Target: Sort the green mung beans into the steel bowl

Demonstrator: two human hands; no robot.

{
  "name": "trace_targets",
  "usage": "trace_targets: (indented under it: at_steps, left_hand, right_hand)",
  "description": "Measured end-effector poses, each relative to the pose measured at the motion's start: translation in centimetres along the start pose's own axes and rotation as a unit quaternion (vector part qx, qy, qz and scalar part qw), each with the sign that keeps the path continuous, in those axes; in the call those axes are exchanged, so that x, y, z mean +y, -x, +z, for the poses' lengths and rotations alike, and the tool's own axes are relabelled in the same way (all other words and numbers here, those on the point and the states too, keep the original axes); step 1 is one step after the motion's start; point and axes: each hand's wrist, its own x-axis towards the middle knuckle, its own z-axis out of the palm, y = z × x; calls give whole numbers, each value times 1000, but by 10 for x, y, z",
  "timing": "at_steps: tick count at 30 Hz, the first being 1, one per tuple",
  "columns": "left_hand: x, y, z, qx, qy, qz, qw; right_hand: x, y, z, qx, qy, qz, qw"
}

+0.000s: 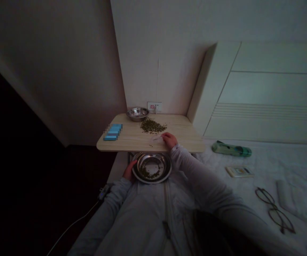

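Note:
My left hand (pixel 130 170) grips the left rim of a shiny metal bowl (pixel 166 174), held just below the table's front edge. Small green-brown grains, perhaps beans, lie scattered on the bowl's bottom. Over the front of the wooden table, my right hand (pixel 170 140) is closed on a thin, pale, see-through piece (pixel 157 138), whose exact kind I cannot make out. It lies low over the tabletop, with a few loose grains beside it. Behind it spreads a larger pile of the same grains (pixel 152 126).
A second metal bowl (pixel 137 113) stands at the back of the wooden table (pixel 185 131), near a wall socket (pixel 154 106). A blurred blue phone-like object (pixel 113 132) lies at the left. On the bed at right are a green bottle (pixel 230 149), a phone (pixel 239 172) and glasses (pixel 274 209).

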Motion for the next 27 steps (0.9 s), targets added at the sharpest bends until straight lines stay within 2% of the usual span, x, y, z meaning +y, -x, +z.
trace_targets:
  at_steps: [3, 12, 19, 27]
  left_hand:
    - [1, 2, 2, -2, -1, -6, 1000]
    - [3, 4, 4, 3, 5, -8, 1000]
    - [4, 4, 5, 6, 3, -11, 1000]
    - [4, 4, 5, 11, 2, -17, 1000]
  right_hand:
    - [-4, 3, 3, 16, 41, 5, 999]
    - [-4, 7, 4, 6, 110, -21, 994]
    - [-8, 7, 4, -16, 127, -17, 992]
    - [-8, 8, 2, -11, 133, -22, 991]
